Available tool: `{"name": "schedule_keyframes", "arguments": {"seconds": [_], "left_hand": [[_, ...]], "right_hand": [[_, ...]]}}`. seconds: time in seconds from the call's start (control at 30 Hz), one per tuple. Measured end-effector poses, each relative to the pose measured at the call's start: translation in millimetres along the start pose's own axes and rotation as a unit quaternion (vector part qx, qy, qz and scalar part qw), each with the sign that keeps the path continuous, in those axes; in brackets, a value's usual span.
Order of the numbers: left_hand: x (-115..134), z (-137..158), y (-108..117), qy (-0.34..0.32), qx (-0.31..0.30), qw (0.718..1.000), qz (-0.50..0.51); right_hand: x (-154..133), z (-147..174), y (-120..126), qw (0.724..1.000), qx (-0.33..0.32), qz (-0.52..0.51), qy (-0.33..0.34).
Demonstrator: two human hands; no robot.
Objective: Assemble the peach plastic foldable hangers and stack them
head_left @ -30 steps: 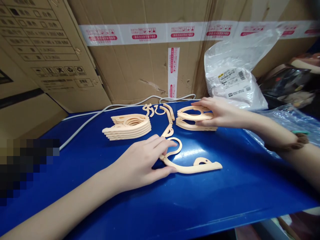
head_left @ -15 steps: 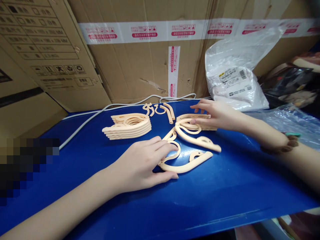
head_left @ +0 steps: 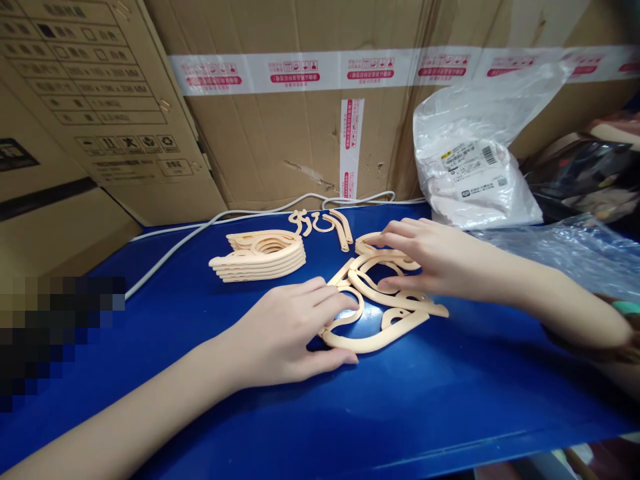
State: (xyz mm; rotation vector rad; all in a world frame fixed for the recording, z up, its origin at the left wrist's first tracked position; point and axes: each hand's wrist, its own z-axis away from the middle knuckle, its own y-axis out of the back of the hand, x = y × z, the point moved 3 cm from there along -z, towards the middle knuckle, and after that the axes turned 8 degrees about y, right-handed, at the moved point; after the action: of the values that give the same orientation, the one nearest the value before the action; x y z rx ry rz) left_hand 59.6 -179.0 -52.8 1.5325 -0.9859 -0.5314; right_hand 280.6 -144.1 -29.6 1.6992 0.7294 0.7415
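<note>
Cream plastic folding hangers lie in the middle of the blue table. My left hand [head_left: 285, 333] rests at the left end of the nearest folding hanger [head_left: 380, 341], fingers stretched over it and thumb apart on the near side. My right hand [head_left: 423, 257] reaches over the hangers behind it, fingers curled on the far hanger [head_left: 367, 243] and thumb low over the middle hanger [head_left: 367, 285]. Part of these hangers is hidden under the hand. To the left sits a neat stack of folded hangers [head_left: 265, 263].
Small hooks [head_left: 303, 222] and two curved cream strips [head_left: 341, 230] lie at the back. A white cable [head_left: 215, 220] runs along the cardboard boxes [head_left: 275, 140]. A white plastic bag [head_left: 470, 167] stands at the back right, with clear plastic wrap [head_left: 565, 250] before it.
My right hand has come nearer and lower over the hangers. The far hangers, stacked squarely before, now sit shifted and overlapping the nearer ones. My left hand stays in place.
</note>
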Motion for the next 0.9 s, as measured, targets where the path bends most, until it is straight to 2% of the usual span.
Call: {"name": "schedule_keyframes", "arguments": {"seconds": [0.17,0.3,0.57,0.8,0.9], "left_hand": [[0.3,0.9,0.3,-0.018,0.003,1.0,0.017],[0.9,0.9,0.7,-0.023,0.006,1.0,0.014],[2.6,1.3,2.4,-0.041,0.02,0.999,0.014],[-0.8,2.1,4.8,-0.006,0.124,0.991,-0.042],[-3.2,2.5,4.1,0.004,0.129,0.991,-0.039]], "right_hand": [[-3.1,-0.4,-5.7,0.995,-0.011,0.097,0.018],[-0.9,-1.9,-8.4,0.992,-0.009,0.122,0.022],[-5.7,-6.6,-2.4,0.993,0.001,0.112,0.048],[-25.1,-8.2,0.8,0.993,0.083,0.029,0.082],[-35.1,-8.9,-0.8,0.99,0.106,-0.027,0.088]]}}
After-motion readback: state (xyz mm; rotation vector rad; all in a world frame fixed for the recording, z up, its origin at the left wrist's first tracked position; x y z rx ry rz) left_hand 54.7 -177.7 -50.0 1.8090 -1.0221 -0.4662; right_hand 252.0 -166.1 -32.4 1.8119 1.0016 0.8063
